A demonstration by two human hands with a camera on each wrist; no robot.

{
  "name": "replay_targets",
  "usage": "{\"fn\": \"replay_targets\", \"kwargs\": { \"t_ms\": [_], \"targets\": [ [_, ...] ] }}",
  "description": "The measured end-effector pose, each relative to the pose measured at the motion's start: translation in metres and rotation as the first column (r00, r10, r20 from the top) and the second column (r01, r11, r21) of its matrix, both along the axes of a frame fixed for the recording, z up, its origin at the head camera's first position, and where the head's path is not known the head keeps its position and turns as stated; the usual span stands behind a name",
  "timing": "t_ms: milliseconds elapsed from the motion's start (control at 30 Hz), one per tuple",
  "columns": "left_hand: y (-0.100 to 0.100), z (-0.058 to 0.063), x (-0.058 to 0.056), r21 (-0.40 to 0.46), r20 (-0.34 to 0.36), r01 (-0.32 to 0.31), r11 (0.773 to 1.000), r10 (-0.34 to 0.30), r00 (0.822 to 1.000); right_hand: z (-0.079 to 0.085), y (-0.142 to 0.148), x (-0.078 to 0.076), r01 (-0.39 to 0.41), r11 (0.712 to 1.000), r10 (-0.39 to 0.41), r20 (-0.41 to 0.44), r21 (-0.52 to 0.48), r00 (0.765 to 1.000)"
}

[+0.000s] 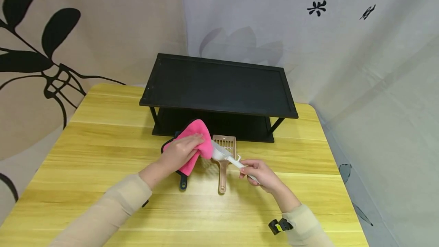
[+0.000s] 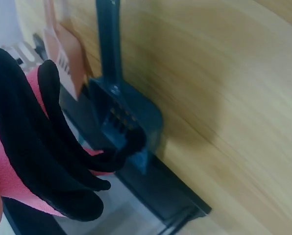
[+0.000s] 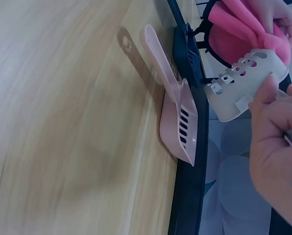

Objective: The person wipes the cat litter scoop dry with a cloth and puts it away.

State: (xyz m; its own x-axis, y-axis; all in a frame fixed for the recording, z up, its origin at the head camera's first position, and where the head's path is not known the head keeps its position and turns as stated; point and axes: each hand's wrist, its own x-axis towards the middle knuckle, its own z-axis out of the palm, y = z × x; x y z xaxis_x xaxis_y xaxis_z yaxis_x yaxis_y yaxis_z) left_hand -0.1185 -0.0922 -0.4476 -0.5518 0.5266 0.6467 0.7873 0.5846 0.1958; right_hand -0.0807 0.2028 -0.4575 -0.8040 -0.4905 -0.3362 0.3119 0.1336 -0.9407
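Over a beige plastic scoop (image 1: 223, 169), holds a white slotted plastic scoop (image 1: 219, 152) by the handle in the right hand (image 1: 259, 174); grips pink, black-edged cloth (image 1: 200, 128) at the white one's left end in the left hand (image 1: 180, 149). Might knock the dark-blue plastic scoop (image 2: 136, 105) by trailing loose cloth.

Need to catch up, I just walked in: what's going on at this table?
A person is handling a white slotted scoop with both hands: the right hand grips its handle, while the left hand holds a pink cloth with dark edging against its head. A pinkish scoop and a dark blue scoop, partly hidden by the cloth in the head view, lie at the front edge of a black two-tier shelf.
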Motion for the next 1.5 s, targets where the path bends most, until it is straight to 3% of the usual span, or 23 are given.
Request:
{"fn": "replay_targets", "kwargs": {
  "t_ms": [300, 500, 600, 700, 800, 967, 1067, 1167, 1267, 1400, 1500],
  "targets": [
    [-0.015, -0.005, -0.008, 0.009, 0.039, -0.051, 0.999, 0.051, 0.998, 0.002, 0.006, 0.000, -0.027, 1.000, 0.027, -0.029, 0.003, 0.999],
    [-0.024, 0.002, -0.011, 0.028, 0.046, -0.133, 0.991, 0.132, 0.990, 0.003, 0.009, 0.002, -0.050, 0.998, 0.050, -0.016, -0.041, 0.999],
    [-0.027, 0.007, -0.011, 0.042, 0.057, -0.145, 0.989, 0.143, 0.988, 0.001, 0.011, 0.003, -0.090, 0.995, 0.090, -0.009, -0.044, 0.996],
    [-0.025, 0.012, -0.008, 0.050, 0.058, -0.112, 0.992, 0.109, 0.992, -0.001, 0.013, 0.005, -0.125, 0.991, 0.125, 0.003, -0.043, 0.992],
    [-0.018, 0.015, -0.003, 0.057, 0.038, -0.039, 0.998, 0.037, 0.999, -0.004, 0.011, 0.006, -0.144, 0.988, 0.146, 0.023, -0.058, 0.989],
    [0.003, 0.015, 0.008, 0.000, -0.062, 0.094, 0.996, -0.094, 0.994, -0.006, 0.003, 0.006, -0.157, 0.982, 0.162, 0.043, -0.106, 0.986],
    [0.016, 0.012, 0.013, -0.089, -0.134, 0.109, 0.990, -0.120, 0.984, -0.006, -0.003, 0.005, -0.167, 0.977, 0.174, 0.042, -0.131, 0.984],
    [0.022, 0.007, 0.014, -0.147, -0.165, 0.066, 0.987, -0.090, 0.982, -0.006, -0.007, 0.005, -0.179, 0.970, 0.188, 0.044, -0.166, 0.981],
    [0.022, 0.003, 0.012, -0.143, -0.144, 0.021, 0.990, -0.042, 0.989, -0.006, -0.008, 0.006, -0.182, 0.965, 0.195, 0.052, -0.191, 0.979],
    [0.018, 0.000, 0.009, -0.083, -0.024, -0.003, 0.997, 0.001, 1.000, -0.006, -0.007, 0.006, -0.187, 0.962, 0.201, 0.054, -0.201, 0.978],
    [0.016, -0.002, 0.007, -0.068, 0.066, -0.033, 0.997, 0.038, 0.997, -0.005, -0.007, 0.006, -0.196, 0.960, 0.210, 0.050, -0.202, 0.976]
  ]
}}
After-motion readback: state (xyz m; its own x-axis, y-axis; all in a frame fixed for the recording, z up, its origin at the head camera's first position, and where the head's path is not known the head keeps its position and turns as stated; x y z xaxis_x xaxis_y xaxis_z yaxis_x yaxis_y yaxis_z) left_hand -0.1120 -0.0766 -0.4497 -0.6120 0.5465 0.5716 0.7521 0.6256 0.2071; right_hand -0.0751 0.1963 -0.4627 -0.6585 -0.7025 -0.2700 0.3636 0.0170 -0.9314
